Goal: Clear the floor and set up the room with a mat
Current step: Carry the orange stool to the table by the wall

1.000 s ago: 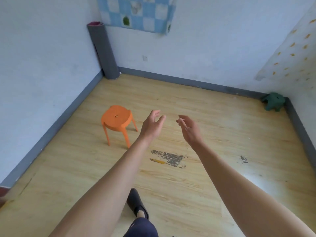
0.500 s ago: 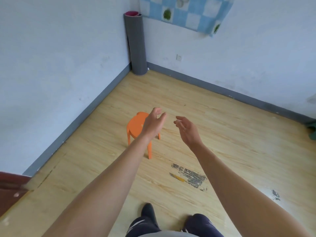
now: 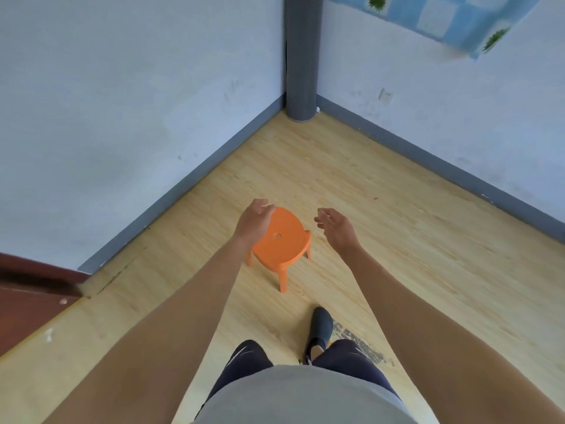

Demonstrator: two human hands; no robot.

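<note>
Wood-plank floor (image 3: 382, 191) fills lower view, grey skirting along pale walls
Rolled grey mat (image 3: 302, 56) upright in far corner, base on floor, against both walls
Blue checked cloth (image 3: 443, 19) hangs on right wall, top right
Dark brown door edge (image 3: 27, 298) at left
Orange stool (image 3: 279, 244) on floor ahead of feet, round seat with centre hole
Left hand (image 3: 253, 223) over stool's left rim, fingers spread and curled, holding nothing; contact with seat unclear
Right hand (image 3: 336, 229) just right of stool, apart from it, fingers loosely open, empty
Dark shoe (image 3: 321, 327) near worn floor patch
</note>
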